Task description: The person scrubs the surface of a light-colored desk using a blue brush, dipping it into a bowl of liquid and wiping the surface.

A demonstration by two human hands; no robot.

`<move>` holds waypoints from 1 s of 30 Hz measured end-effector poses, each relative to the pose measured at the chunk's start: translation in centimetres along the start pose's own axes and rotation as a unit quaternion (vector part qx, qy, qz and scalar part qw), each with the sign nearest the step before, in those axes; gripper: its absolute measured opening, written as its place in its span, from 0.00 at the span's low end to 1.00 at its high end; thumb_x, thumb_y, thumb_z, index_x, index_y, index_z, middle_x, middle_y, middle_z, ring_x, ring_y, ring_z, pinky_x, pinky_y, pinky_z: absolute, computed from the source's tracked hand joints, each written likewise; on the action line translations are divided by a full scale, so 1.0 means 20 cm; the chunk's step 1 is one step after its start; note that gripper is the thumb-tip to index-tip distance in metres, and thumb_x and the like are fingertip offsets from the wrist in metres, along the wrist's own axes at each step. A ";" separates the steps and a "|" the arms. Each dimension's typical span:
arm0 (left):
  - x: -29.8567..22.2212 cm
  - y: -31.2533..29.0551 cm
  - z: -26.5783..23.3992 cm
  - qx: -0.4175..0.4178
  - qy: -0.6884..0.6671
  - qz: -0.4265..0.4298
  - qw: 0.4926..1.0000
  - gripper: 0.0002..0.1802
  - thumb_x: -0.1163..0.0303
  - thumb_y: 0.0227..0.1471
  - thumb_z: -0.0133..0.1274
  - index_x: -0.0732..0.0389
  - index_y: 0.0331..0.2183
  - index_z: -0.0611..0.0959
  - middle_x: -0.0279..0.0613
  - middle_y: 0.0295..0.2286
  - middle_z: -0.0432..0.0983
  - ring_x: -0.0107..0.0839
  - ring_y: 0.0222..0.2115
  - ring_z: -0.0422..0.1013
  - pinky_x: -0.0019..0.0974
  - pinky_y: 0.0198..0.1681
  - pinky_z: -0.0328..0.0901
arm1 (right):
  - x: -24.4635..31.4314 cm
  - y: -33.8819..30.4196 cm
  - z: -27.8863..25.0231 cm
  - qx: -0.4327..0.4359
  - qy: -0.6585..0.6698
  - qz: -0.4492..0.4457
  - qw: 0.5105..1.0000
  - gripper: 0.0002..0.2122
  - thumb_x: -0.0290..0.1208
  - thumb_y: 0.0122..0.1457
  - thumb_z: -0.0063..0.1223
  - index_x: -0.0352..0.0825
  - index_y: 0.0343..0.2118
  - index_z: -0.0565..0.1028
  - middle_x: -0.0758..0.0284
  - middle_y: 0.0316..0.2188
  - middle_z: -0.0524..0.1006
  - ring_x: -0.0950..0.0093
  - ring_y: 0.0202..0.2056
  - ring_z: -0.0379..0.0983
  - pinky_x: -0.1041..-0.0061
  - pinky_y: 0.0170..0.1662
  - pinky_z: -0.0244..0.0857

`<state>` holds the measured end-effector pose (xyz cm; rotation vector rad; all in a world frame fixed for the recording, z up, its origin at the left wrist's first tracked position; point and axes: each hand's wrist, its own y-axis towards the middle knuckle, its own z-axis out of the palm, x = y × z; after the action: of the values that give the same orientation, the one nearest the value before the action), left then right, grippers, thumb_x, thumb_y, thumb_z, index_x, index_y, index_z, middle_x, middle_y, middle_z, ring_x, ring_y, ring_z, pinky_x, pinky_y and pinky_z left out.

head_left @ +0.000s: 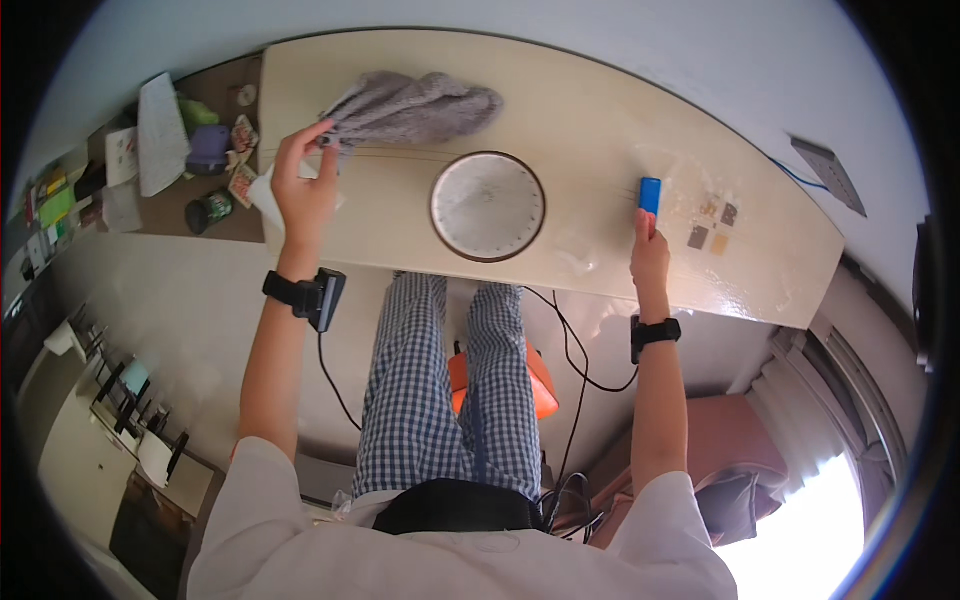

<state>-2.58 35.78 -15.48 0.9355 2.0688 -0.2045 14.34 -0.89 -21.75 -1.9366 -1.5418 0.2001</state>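
Observation:
At the far left of the table, my left hand (305,185) pinches the near-left corner of a crumpled grey cloth (420,108). The rest of the cloth lies on the tabletop. My right hand (650,252) grips the near end of a small blue oblong block (650,194) at the right; its exact kind cannot be made out. Between my hands lies a round, pale disc with a brown rim (488,207) and small marks around its inner edge, apart from both hands. Something white (267,198), partly hidden, sits beside my left wrist.
The cream table (590,110) has wet, shiny patches at the right, near several small brown and yellow squares (719,243). A brown side surface (180,205) at the left holds a dark jar (208,212), a purple container (208,150) and papers. Cables (572,350) hang below the table.

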 end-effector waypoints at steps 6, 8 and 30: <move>-0.06 0.00 -0.11 0.054 -0.051 -0.016 0.997 0.18 0.77 0.37 0.50 0.61 0.37 0.71 0.40 0.34 0.67 0.29 0.34 0.64 0.29 0.38 0.59 | -0.08 0.09 0.07 0.009 0.006 -0.010 1.000 0.32 0.58 0.46 0.33 0.24 0.30 0.69 0.49 0.26 0.70 0.56 0.33 0.66 0.66 0.35 0.59; -0.04 -0.02 -0.15 0.073 0.036 0.029 0.996 0.24 0.72 0.35 0.53 0.61 0.39 0.68 0.44 0.33 0.66 0.38 0.37 0.62 0.36 0.41 0.56 | -0.15 0.14 0.09 -0.086 0.006 -0.079 0.993 0.32 0.60 0.45 0.33 0.27 0.14 0.68 0.66 0.05 0.63 0.75 0.07 0.61 0.77 0.11 0.53; 0.53 -0.20 -0.31 0.078 0.026 -0.382 0.920 0.20 0.63 0.31 0.52 0.68 0.27 0.70 0.48 0.24 0.71 0.36 0.25 0.69 0.33 0.31 0.62 | 0.05 0.00 0.05 -0.013 0.078 0.047 0.996 0.30 0.60 0.45 0.33 0.31 0.08 0.62 0.68 0.03 0.59 0.76 0.05 0.59 0.79 0.08 0.51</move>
<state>-13.12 41.50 -20.15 0.1662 2.4023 -0.7672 14.00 0.39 -22.29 -1.9968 -1.3607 0.0669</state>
